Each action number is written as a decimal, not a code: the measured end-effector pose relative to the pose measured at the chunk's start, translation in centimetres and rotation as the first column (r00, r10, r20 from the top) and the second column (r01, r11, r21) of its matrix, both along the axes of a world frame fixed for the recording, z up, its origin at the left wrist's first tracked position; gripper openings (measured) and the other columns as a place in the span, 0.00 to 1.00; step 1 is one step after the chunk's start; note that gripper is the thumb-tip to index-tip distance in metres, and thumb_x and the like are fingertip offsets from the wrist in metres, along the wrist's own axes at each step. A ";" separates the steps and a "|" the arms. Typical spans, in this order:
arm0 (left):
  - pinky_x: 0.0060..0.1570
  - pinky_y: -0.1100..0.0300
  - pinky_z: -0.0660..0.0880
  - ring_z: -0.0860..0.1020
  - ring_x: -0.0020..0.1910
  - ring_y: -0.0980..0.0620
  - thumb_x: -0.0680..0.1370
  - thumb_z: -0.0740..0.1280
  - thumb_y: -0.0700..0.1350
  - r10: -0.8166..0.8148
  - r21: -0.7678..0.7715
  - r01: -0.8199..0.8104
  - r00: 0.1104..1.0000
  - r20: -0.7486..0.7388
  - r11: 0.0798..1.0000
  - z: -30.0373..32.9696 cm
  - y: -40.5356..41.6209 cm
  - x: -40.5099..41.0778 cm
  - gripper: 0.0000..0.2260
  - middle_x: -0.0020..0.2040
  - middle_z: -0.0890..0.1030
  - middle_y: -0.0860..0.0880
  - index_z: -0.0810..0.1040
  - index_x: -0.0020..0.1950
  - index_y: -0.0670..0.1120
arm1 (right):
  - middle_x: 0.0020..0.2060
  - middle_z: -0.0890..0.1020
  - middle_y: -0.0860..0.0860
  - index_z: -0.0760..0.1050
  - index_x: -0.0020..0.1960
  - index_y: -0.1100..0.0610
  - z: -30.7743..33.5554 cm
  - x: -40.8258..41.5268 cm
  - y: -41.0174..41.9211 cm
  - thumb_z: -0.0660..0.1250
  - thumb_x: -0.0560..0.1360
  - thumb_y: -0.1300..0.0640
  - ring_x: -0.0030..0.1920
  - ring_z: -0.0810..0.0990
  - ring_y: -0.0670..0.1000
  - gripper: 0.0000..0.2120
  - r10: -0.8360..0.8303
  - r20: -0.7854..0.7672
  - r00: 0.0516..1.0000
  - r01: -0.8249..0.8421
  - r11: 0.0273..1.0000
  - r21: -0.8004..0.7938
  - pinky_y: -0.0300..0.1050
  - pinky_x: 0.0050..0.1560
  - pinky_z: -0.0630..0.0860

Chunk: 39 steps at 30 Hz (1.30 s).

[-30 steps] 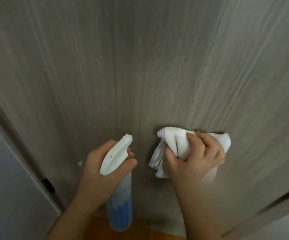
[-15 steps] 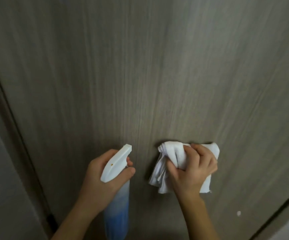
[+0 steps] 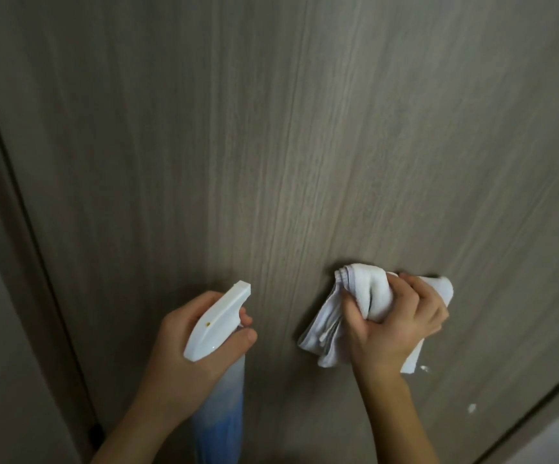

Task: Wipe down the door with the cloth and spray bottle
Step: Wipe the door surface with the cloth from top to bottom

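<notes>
Right hand [image 3: 395, 326] bunches the white cloth [image 3: 365, 313] against the wood-grain door [image 3: 271, 145], fingers curled round the wad, thumb pinching it; bunching likely concentrates pressure on the panel. Left of the cloth, left hand [image 3: 188, 349] wraps the spray bottle [image 3: 219, 363] neck, nozzle aimed at the door, presumably ready to re-wet. Both forearms reach upward. White flecks [image 3: 471, 408] sit below-right of the cloth.

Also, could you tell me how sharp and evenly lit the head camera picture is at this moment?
Head view: dim, soft light, no glare on the door; the cloth and spray bottle cast faint shadows on it. The grain is fairly sharp, the bottle's lower body blurred. Wide-angle bending curves the door's edges.
</notes>
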<state>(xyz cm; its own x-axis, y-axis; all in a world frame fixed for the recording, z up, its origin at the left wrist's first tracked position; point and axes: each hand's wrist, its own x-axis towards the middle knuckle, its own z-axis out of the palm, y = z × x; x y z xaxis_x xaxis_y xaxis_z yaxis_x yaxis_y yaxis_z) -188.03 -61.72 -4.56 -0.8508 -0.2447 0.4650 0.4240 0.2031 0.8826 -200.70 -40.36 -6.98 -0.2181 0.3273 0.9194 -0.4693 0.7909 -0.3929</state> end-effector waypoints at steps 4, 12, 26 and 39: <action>0.45 0.65 0.81 0.85 0.46 0.52 0.65 0.74 0.56 0.039 -0.021 -0.039 0.999 0.003 0.999 -1.1 -0.9 0.7 0.12 0.44 0.86 0.49 0.83 0.46 0.55 | 0.54 0.76 0.57 0.72 0.54 0.54 -0.3 0.4 -2.7 0.70 0.67 0.41 0.57 0.71 0.59 0.23 0.011 -0.028 1.000 -0.010 0.999 0.040 0.59 0.59 0.66; 0.44 0.68 0.79 0.84 0.46 0.53 0.63 0.74 0.58 0.117 -0.016 -0.116 0.992 0.043 0.993 -0.7 -1.9 1.6 0.14 0.43 0.86 0.53 0.83 0.46 0.57 | 0.56 0.72 0.51 0.72 0.54 0.51 -0.6 1.6 -8.2 0.67 0.73 0.38 0.59 0.71 0.57 0.19 0.114 -0.057 0.992 -0.095 0.960 0.263 0.64 0.56 0.66; 0.43 0.67 0.78 0.84 0.43 0.52 0.64 0.75 0.54 0.190 -0.006 -0.190 0.982 0.009 0.982 -2.1 -5.7 3.8 0.11 0.41 0.85 0.48 0.83 0.43 0.51 | 0.54 0.74 0.50 0.73 0.52 0.51 -0.4 2.9 -14.9 0.69 0.69 0.38 0.57 0.72 0.56 0.20 0.115 -0.059 0.992 -0.104 0.982 0.161 0.63 0.57 0.65; 0.43 0.66 0.79 0.84 0.42 0.54 0.62 0.75 0.54 0.283 0.033 -0.283 0.959 0.025 0.958 -4.0 -10.3 7.0 0.13 0.40 0.86 0.49 0.84 0.42 0.49 | 0.55 0.75 0.50 0.76 0.54 0.50 -0.8 4.5 -21.8 0.77 0.67 0.47 0.60 0.72 0.54 0.19 0.246 -0.084 0.966 -0.183 0.872 0.455 0.62 0.60 0.63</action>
<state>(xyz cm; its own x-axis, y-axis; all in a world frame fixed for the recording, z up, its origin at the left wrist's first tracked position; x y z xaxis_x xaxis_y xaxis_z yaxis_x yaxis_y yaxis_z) -181.02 -72.01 -8.53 -0.7534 -0.4931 0.4351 0.3360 0.2800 0.8993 -196.21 -62.17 -7.79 -0.1005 -0.1582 0.9823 -0.6701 0.7405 0.0507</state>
